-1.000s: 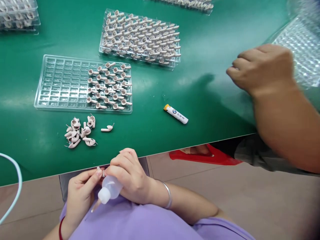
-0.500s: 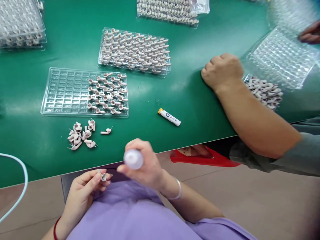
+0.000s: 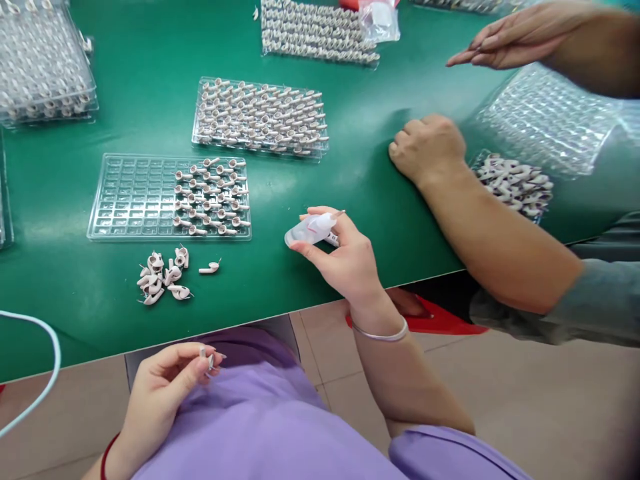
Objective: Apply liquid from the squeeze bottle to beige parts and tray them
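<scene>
My left hand (image 3: 159, 383), low in front of the purple clothing, pinches a pale earbud shell (image 3: 211, 362) between thumb and fingertips. Over the table's front part, my right hand (image 3: 350, 260) grips a translucent squeeze bottle (image 3: 307, 231), which lies nearly sideways with its narrow tip towards the right. Behind that hand, a white tube with printed letters (image 3: 332, 239) is mostly hidden. A clear tray (image 3: 120, 193) holds upright earbud shells in its right half; its left pockets are bare. In front of it lie a small heap of shells (image 3: 153, 280) and one single shell (image 3: 210, 267).
A filled tray (image 3: 260, 120) stands behind, another (image 3: 320, 33) farther back, and stacked trays (image 3: 45, 73) at the far left. A co-worker's fist (image 3: 430, 147) and other hand (image 3: 525, 37) are at the right, near loose shells (image 3: 515, 187). A pale cable (image 3: 50, 340) curves at the left.
My right hand has moved forward and right, from above my lap to over the table, tilting the bottle sideways. My left hand keeps the shell. The co-worker's far hand has reached in leftwards.
</scene>
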The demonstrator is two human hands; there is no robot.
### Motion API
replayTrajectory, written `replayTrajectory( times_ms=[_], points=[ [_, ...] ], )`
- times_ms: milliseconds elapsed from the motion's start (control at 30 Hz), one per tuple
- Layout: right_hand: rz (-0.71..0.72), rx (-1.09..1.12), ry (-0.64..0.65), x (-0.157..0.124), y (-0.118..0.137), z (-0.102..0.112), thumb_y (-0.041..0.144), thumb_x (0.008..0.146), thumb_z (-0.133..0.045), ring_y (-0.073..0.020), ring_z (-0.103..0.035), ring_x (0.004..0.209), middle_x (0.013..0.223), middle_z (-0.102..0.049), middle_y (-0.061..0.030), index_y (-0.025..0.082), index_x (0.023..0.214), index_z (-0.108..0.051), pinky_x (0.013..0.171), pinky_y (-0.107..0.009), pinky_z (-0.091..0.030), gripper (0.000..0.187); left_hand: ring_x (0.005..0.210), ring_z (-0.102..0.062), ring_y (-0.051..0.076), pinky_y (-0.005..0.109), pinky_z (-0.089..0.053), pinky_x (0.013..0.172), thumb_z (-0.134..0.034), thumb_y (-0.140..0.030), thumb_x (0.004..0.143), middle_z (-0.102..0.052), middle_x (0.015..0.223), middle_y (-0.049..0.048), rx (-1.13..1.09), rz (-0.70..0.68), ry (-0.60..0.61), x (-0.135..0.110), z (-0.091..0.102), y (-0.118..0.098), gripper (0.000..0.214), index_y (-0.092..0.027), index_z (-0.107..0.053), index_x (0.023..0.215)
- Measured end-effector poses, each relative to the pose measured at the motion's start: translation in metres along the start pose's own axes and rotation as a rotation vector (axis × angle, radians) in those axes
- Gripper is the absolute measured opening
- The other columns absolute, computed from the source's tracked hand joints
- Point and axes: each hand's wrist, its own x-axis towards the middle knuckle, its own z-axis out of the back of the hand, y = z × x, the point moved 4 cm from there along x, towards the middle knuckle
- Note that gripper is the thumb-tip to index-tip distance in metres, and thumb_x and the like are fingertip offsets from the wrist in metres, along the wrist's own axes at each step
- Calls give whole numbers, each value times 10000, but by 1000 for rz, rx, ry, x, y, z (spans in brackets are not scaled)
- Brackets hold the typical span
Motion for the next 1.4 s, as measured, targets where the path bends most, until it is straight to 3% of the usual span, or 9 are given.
replayTrajectory(
  times_ms=[100,200,333,467,633,800,1000,1200,1400],
  points=[
    [71,-137,53,-2,-3,12,447,823,-707,-295,-582,1179,1283,-615,-109,243,1270,-533,984,-481,-490,522,729,-700,150,208,-555,661,-732,-245,805,-764,826,37,323,-327,-39,-2,0,-21,58,-252,-781,835],
    [86,-319,89,-5,-11,22,373,876,-634,-322,-560,1153,1223,-604,-137,213,1232,-575,970,-496,-468,394,682,-664,112,177,-521,607,-712,-143,802,-719,787,2,529,-624,-53,-6,-3,-36,150,-260,-757,884],
    [83,-421,119,-9,-20,26,300,901,-556,-282,-592,928,980,-613,-103,215,1108,-651,840,-438,-494,243,615,-617,85,180,-498,543,-697,-103,814,-663,781,-15,634,-761,-47,-8,-6,-40,214,-249,-723,968],
    [160,-441,75,-10,-18,24,241,899,-506,-256,-593,842,895,-615,-97,186,1047,-673,766,-391,-495,229,611,-606,82,188,-488,527,-710,-103,809,-662,807,-11,766,-864,-93,-2,-7,-51,235,-238,-713,1002],
    [177,-425,-49,-7,-17,22,223,901,-431,-243,-603,785,835,-633,-94,180,959,-667,713,-372,-488,247,750,-674,155,263,-525,677,-738,-212,804,-738,865,7,976,-1120,-399,36,2,-116,96,-258,-751,887],
    [-55,-149,-119,-3,-28,28,296,942,-391,-196,-635,669,795,-687,-48,204,985,-619,633,-325,-496,250,904,-696,226,309,-525,813,-638,-277,856,-772,965,37,1123,-954,-517,112,18,-182,153,-219,-772,902],
    [-154,162,-167,3,-29,40,484,973,-412,-122,-525,557,686,-556,21,216,1031,-604,540,-248,-464,335,1025,-675,253,333,-482,906,-505,-235,895,-760,1062,92,1348,-816,-516,181,13,-208,303,-175,-772,1024],
    [-144,299,-123,6,-20,43,647,933,-419,-104,-478,542,691,-521,27,224,990,-614,488,-227,-407,469,1002,-667,312,383,-472,837,-505,-244,869,-755,1043,146,1472,-775,-491,211,-2,-214,325,-150,-775,1025],
    [-172,294,-136,10,-12,49,775,869,-351,-112,-465,511,607,-510,11,198,742,-605,473,-241,-389,643,1005,-669,297,355,-467,807,-513,-237,866,-758,1054,124,1571,-743,-456,217,-4,-214,306,-175,-773,1016]
  ],
)
